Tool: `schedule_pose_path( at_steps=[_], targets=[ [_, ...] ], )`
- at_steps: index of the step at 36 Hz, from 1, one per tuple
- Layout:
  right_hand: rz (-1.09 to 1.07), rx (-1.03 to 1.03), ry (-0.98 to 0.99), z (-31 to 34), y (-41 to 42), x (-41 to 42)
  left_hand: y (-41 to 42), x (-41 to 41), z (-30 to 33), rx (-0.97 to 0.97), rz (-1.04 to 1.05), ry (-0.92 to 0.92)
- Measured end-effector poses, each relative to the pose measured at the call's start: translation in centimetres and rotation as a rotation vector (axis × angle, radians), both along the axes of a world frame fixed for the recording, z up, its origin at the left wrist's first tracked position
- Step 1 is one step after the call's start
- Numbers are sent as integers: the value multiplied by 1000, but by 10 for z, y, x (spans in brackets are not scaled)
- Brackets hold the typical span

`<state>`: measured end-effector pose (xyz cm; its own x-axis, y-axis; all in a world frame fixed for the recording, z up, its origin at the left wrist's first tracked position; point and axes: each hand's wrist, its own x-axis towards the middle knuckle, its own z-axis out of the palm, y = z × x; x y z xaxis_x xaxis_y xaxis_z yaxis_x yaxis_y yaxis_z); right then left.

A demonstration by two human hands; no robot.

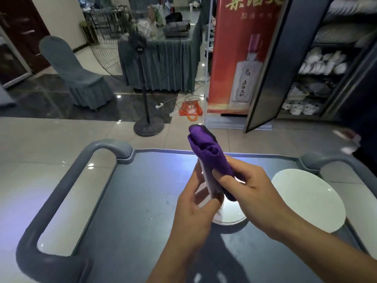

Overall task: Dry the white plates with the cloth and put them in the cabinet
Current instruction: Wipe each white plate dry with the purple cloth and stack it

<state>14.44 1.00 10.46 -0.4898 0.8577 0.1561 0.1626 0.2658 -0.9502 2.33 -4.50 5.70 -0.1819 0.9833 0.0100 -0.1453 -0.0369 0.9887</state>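
The left hand (195, 203) grips a white plate (210, 180) edge-up so the right hand (251, 186), clutching the purple cloth (210, 154), can wipe its face.

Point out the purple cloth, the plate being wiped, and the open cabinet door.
purple cloth (206, 149): head view, upper folds.
held plate (210, 182): head view, edge-on rim.
cabinet door (271, 78): head view, panel middle.

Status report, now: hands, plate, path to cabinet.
Left hand grips plate edge-on. Right hand presses purple cloth on it. Cabinet door open; no obstruction seen.
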Motion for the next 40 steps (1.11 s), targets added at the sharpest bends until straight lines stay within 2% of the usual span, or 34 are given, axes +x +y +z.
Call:
schedule_pose_path(
  at_steps=[3, 8, 11, 13, 19, 25, 29, 31, 33, 36, 38, 40],
  targets=[
    [33, 40, -51, -5, -6, 9, 0, 2, 0, 16, -30, -111],
    [40, 201, -242, -18, -12, 35, -2, 1, 6, -54, -36, -644],
    [102, 315, -365, -26, -13, 56, 2, -1, 8, -156, -37, -781],
    [142, 401, -410, -29, -13, 67, 4, -2, 9, -227, -86, -815],
    [276, 531, -485, -27, -13, 93, 8, 6, 7, -413, -144, -751],
    [229, 596, -523, -35, -25, 128, 15, 10, 8, -388, -184, -841],
    [48, 494, -418, -59, -38, 147, 19, 10, 13, -378, -127, -784],
    [-89, 358, -324, -73, -42, 152, 19, 8, 13, -377, -93, -746],
    [-312, 97, -152, -79, -43, 147, 19, 5, 12, -370, -72, -730],
    [-663, -452, 309, -69, -31, 133, 18, 1, 11, -360, -98, -739],
    [-681, -660, 466, -59, -22, 129, 17, 0, 10, -352, -129, -746],
    [-661, -700, 497, -48, -16, 128, 15, 1, 10, -345, -174, -736]
  ],
)
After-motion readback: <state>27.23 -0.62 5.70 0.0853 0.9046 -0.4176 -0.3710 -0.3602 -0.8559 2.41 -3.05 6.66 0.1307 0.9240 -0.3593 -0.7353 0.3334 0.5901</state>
